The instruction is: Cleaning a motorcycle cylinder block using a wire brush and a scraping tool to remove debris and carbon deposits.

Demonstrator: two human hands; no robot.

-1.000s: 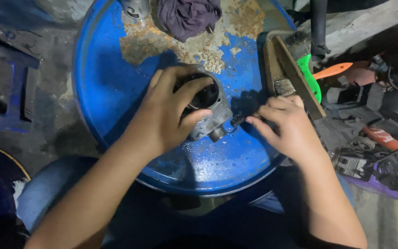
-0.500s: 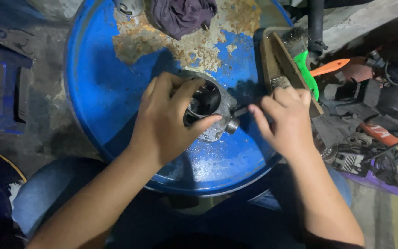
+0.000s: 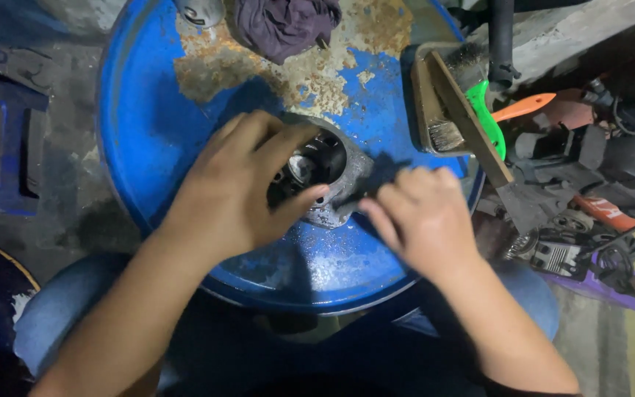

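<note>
Grey metal, a short engine cylinder [image 3: 325, 173] stands on the rusty blue drum top [image 3: 148, 125] that serves as the surface, its dark bore facing up, and the left hand [image 3: 240, 187] has its grip wrapped over the cylinder's left side, thumb on the near rim. Just right of it, the right hand [image 3: 420, 217] curls its fingers toward the cylinder's right flank; whether that grip pinches a small tool I cannot tell. Behind lie a purple rag [image 3: 284, 22] and a tray of brushes [image 3: 446, 103].

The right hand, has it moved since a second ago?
Yes. The right hand has slid left along the rusty blue drum lid, closer to the grey metal cylinder part.
</note>
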